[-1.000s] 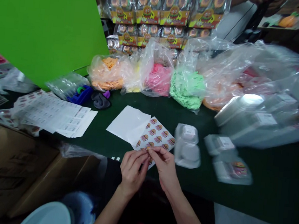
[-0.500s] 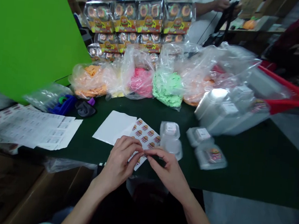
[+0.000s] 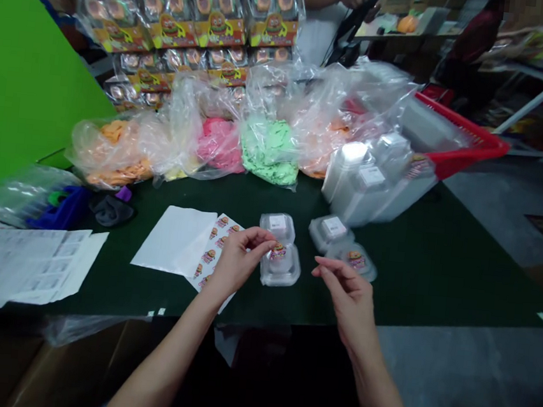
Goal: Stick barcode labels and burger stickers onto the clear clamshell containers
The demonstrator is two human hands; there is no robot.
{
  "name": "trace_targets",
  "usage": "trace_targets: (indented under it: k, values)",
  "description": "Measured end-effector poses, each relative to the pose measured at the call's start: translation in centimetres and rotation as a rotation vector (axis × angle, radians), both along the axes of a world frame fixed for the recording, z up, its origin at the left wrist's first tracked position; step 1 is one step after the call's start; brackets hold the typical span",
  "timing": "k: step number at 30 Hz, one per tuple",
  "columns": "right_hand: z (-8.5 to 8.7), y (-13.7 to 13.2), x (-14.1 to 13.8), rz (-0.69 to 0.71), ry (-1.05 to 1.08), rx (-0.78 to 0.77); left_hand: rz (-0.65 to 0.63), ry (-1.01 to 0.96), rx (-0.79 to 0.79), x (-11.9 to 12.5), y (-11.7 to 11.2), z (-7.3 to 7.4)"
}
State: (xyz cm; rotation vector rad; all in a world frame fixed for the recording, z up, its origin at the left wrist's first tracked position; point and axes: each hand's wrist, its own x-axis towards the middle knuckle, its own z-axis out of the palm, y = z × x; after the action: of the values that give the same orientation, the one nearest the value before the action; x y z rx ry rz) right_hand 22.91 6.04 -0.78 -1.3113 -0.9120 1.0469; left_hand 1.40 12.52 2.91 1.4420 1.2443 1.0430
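Note:
My left hand [image 3: 242, 258] is closed in a pinch on a small burger sticker [image 3: 278, 250], just over the lower half of an opened clear plastic clamshell box [image 3: 279, 280]. The other half of that box carries a white label [image 3: 278, 222]. Right of the box, my right hand [image 3: 347, 291] hovers with its thumb and fingertips drawn together; nothing shows in them. Beneath my left hand lies a sheet of burger stickers [image 3: 206, 258], partly covered by a white sheet [image 3: 172, 239]. A second clamshell box [image 3: 331, 231] with a label and a burger sticker lies beyond my right hand.
Stacked clear boxes [image 3: 374, 181] stand at the back right, before a red basket [image 3: 478, 153]. Bags of orange, pink and green pieces [image 3: 271, 152] line the back, with packaged burger sets [image 3: 217, 19] behind. Label sheets [image 3: 30, 263] and a blue tape dispenser [image 3: 62, 209] lie left.
My hands have parted: the left moved with the sticker over the opened box, the right moved away to the right. The camera view has swung right.

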Motion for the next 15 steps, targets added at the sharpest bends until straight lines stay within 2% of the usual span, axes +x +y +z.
trace_targets:
  k: [6,15]
  values:
    - [-0.8,0.4,-0.4,0.022,0.030,-0.007,0.029,-0.053,-0.032,0.6,0.1,-0.8]
    - [-1.2,0.6,-0.4,0.049,-0.013,0.020,-0.030,-0.018,-0.038,0.9,0.6,-1.9]
